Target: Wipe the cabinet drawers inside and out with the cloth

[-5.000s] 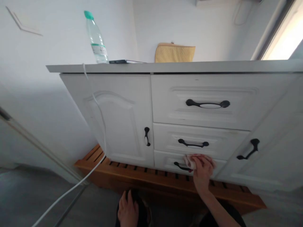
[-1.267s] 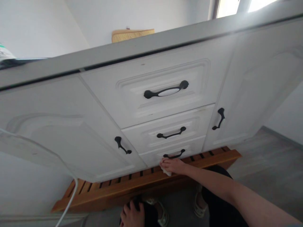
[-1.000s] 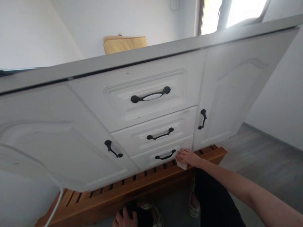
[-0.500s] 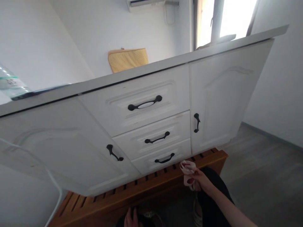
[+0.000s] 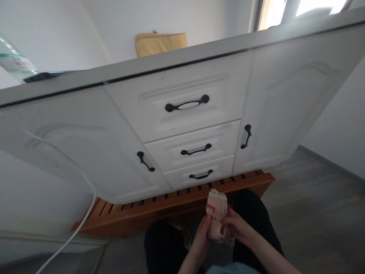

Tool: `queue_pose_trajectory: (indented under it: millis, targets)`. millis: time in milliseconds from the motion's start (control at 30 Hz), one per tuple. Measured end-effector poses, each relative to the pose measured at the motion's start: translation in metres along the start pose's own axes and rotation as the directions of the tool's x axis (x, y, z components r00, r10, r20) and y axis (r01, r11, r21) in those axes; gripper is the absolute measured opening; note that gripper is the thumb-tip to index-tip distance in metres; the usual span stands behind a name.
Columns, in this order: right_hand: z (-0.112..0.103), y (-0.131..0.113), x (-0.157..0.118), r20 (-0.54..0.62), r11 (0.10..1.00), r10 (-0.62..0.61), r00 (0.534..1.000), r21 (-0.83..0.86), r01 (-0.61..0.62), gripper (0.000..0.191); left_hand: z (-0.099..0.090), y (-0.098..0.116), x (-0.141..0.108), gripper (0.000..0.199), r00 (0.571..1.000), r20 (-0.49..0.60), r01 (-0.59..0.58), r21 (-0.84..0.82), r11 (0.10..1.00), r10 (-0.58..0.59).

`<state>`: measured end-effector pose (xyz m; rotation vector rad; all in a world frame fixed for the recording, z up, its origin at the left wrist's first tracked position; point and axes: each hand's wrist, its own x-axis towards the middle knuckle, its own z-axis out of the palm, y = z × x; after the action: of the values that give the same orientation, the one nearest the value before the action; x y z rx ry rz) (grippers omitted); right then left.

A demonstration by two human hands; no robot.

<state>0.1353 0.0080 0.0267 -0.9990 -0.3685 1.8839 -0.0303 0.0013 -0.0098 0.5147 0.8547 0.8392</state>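
Observation:
A soft pale pink cloth item with a red mark, folded or bunched, is held up between both hands above my lap. My left hand grips its lower left side, fingers closed on it. On the right side my right hand holds it too, its fingers wrapped round the edge. Just beyond the cloth lies a slatted wooden bench, low against the cabinet. What exactly the item is, I cannot tell.
A white cabinet with three drawers and two doors with dark handles stands ahead. On its top are a clear bottle and a dark flat object. A white cable hangs at left. A yellowish board is behind.
My left hand has come up from the lower edge and taken hold of the cloth beside my right hand. The cloth has shifted slightly left, and the view has moved closer to the cabinet.

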Motion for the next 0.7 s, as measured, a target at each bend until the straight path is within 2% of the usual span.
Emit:
queue_pose_trajectory:
  millis: [67,167,267,333,467,600,700]
  targets:
    - [0.011,-0.001,0.005,-0.017,0.998,-0.062,0.998,0.001,0.062,0.061,0.010,0.009,-0.006,0.076,0.999,0.009,-0.049,-0.020,0.999,0.050]
    - [0.017,0.002,0.014,-0.057,0.990,-0.135,0.989,0.034,0.137,0.055,0.012,0.016,-0.013,0.085,0.988,-0.026,-0.154,0.036,0.987,0.155]
    - [0.017,0.004,0.015,-0.054,0.995,-0.091,0.994,0.044,0.094,0.043,0.009,0.021,-0.022,0.093,0.964,-0.080,-0.249,0.067,0.966,0.254]
    - [0.016,0.003,0.012,-0.072,0.997,-0.072,0.995,-0.003,0.072,0.044,0.008,0.026,-0.028,0.097,0.958,-0.101,-0.264,0.044,0.964,0.267]
    - [0.017,0.002,0.005,-0.157,0.993,-0.118,0.981,-0.045,0.112,0.058,0.009,0.038,-0.039,0.092,0.987,-0.099,-0.136,-0.125,0.983,0.124]
    - [0.023,-0.001,0.001,-0.166,0.982,-0.188,0.968,-0.049,0.182,0.065,0.019,0.046,-0.043,0.075,0.994,-0.067,0.054,-0.354,0.934,-0.083]
    - [0.018,-0.005,0.001,-0.205,0.928,-0.299,0.932,-0.292,0.233,0.069,0.026,0.049,-0.041,0.071,0.995,-0.074,0.046,-0.270,0.962,-0.068]
